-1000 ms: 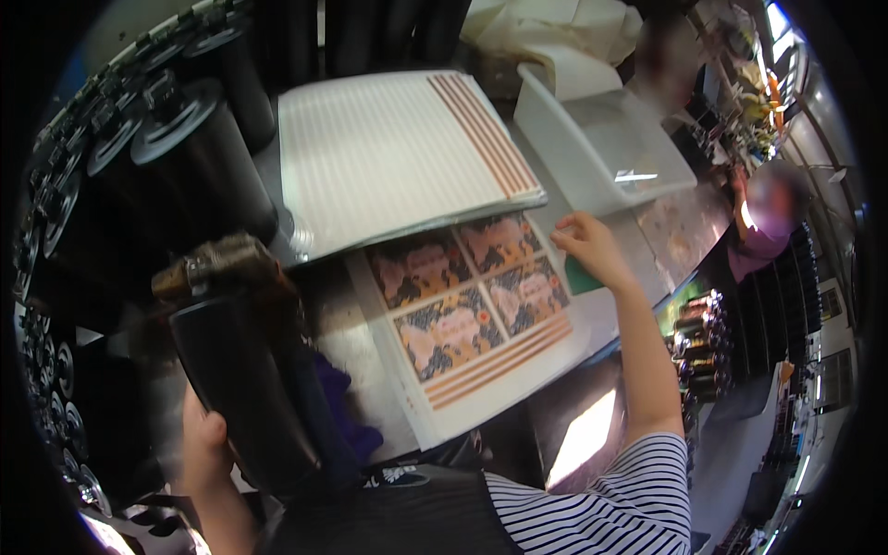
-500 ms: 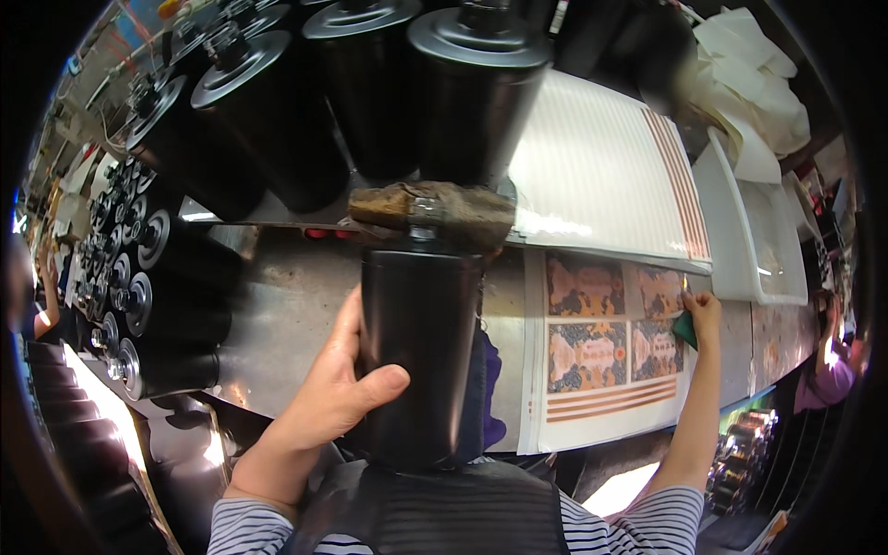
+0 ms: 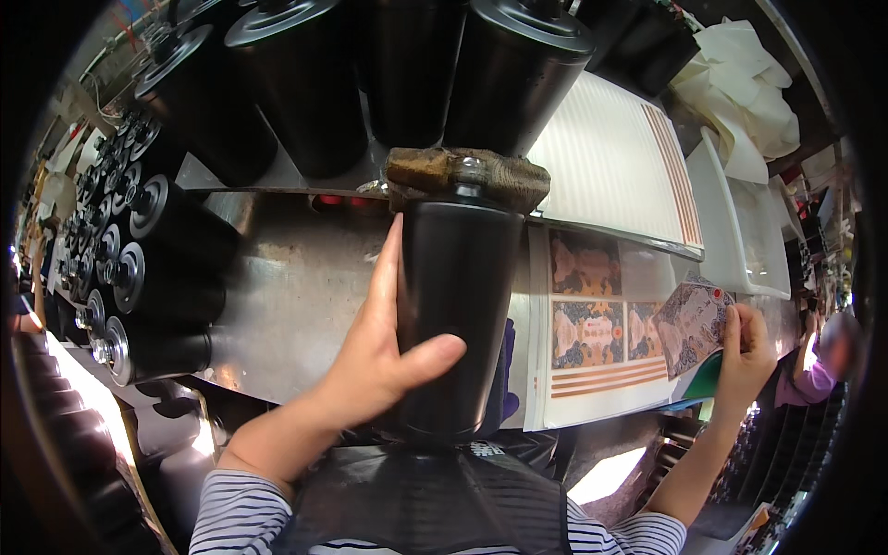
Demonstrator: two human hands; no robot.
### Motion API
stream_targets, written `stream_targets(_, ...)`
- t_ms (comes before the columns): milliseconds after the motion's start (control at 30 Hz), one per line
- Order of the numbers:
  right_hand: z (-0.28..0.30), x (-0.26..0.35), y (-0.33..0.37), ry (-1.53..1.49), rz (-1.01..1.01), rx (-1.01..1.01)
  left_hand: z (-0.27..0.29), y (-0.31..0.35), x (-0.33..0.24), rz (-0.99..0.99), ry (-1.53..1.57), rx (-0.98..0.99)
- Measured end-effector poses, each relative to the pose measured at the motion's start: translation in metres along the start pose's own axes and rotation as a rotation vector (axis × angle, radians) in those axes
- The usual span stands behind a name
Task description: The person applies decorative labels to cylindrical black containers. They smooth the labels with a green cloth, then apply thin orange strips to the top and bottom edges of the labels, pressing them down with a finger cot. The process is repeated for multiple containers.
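A black conveyor-style roller [image 3: 458, 296], a smooth cylinder, stands against my front with its short metal shaft in a notched wooden block [image 3: 412, 171]. My left hand [image 3: 384, 347] grips its left side, the thumb lying across the front. To the right, my right hand [image 3: 751, 347] pinches the corner of a patterned label [image 3: 694, 319], which is lifted and tilted off a printed label sheet [image 3: 615, 384]. Something flat and green [image 3: 705, 377] shows below the label, beside the right fingers; its kind is unclear. Other labels still lie on the sheet.
Several large black rollers [image 3: 301, 92] stand along the far side. Others lie stacked at the left [image 3: 171, 287]. A striped white sheet stack [image 3: 610, 157], a white tub [image 3: 731, 222] and crumpled pale backing paper [image 3: 735, 88] are at the far right. Another person [image 3: 814, 370] is at the right edge.
My right hand has moved right and lifted a label off the sheet. The view has shifted; the roller appears further right, with my left hand still on it.
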State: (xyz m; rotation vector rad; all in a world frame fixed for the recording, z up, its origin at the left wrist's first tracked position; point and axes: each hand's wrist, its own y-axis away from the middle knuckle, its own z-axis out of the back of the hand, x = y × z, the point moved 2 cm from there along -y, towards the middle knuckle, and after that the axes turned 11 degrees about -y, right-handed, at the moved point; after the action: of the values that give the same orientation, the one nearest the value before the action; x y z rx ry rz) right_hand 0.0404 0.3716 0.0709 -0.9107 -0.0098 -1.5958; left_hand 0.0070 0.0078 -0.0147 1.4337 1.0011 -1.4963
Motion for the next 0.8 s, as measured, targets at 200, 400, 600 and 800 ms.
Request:
stream_targets(200, 0.027, 0.061, 0.003, -0.096, -0.068, 0.198, 0.023, -0.01, -0.034, -0.508, -0.588, -0.366)
stream_targets(400, 0.021, 0.111, 0.014, -0.333, -0.125, 0.362, -0.001, 0.036, -0.026, -0.681, -0.928, 0.008)
stream_targets(600, -0.007, 0.16, 0.02, -0.859, -0.089, 0.5, 0.029, 0.048, -0.041, -0.301, -0.322, -0.117)
stream_targets(800, -0.105, 0.138, 0.01, -0.935, -0.405, 0.703, 0.028, 0.018, -0.033, -0.074, -0.028, -0.151)
